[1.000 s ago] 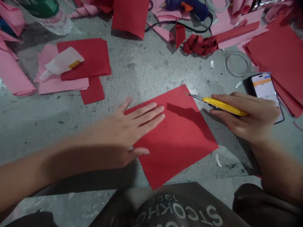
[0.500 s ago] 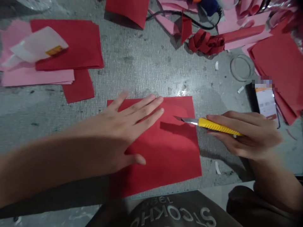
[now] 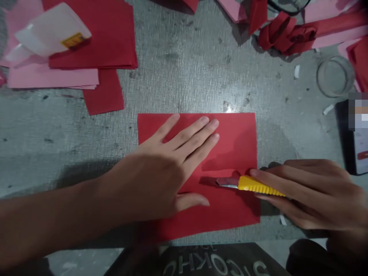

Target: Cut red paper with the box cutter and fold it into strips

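Note:
A red sheet of paper [image 3: 230,149] lies near the table's front edge. My left hand [image 3: 161,168] rests flat on its left and middle part, fingers spread and holding nothing. To the right, my right hand [image 3: 313,191] is closed around a yellow cutter knife [image 3: 258,186]. The knife's blade is out, points left and hangs over the right half of the sheet, casting a shadow on it. Whether the tip touches the paper, I cannot tell.
A white glue bottle [image 3: 54,30] lies on stacked red paper [image 3: 112,38] and pink paper [image 3: 51,78] at the upper left. Curled red strips [image 3: 284,34], a tape ring [image 3: 335,76] and a phone [image 3: 359,142] are on the right.
The view has shifted, so the background things sit further out. My left hand has settled flat on the sheet. My right hand and the knife are lower, nearer the sheet's front edge.

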`<state>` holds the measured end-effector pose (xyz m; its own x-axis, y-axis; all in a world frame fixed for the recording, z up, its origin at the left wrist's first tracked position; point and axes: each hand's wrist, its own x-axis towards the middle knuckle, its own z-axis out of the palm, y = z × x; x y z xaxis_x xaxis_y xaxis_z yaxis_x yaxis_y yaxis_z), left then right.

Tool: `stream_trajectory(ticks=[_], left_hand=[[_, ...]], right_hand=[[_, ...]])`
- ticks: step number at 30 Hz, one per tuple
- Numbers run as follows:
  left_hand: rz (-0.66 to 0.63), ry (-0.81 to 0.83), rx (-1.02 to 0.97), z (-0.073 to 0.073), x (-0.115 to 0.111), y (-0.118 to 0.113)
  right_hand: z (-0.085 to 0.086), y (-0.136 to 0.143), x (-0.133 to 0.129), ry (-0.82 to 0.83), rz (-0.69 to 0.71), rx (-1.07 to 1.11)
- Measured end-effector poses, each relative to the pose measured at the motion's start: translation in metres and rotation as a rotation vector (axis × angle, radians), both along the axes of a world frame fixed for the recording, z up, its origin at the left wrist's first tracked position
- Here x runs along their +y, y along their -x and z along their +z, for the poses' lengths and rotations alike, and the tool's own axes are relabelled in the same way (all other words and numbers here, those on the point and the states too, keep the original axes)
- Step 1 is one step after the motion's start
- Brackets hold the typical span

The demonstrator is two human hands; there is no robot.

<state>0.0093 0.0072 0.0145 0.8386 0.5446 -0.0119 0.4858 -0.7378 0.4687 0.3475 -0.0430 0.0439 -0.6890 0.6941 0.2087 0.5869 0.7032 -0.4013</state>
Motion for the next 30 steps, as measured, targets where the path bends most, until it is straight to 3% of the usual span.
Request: stream_trajectory(ticks=[3, 9, 30], left_hand=[[0.016, 0.012, -0.007, -0.0001, -0.0005, -0.0007], [0.033, 0.049, -0.006, -0.0021, -0.0014, -0.0013], [0.039, 0.067, -0.021, -0.0033, -0.0018, -0.0012]], right_hand=[[0.0017, 0.0010, 0.0027, 0.019, 0.106, -0.035], [0.0085, 0.0026, 0.0058, 0.031, 0.118, -0.095], [0.0038, 0.0024, 0.0049, 0.040, 0.119, -0.088]])
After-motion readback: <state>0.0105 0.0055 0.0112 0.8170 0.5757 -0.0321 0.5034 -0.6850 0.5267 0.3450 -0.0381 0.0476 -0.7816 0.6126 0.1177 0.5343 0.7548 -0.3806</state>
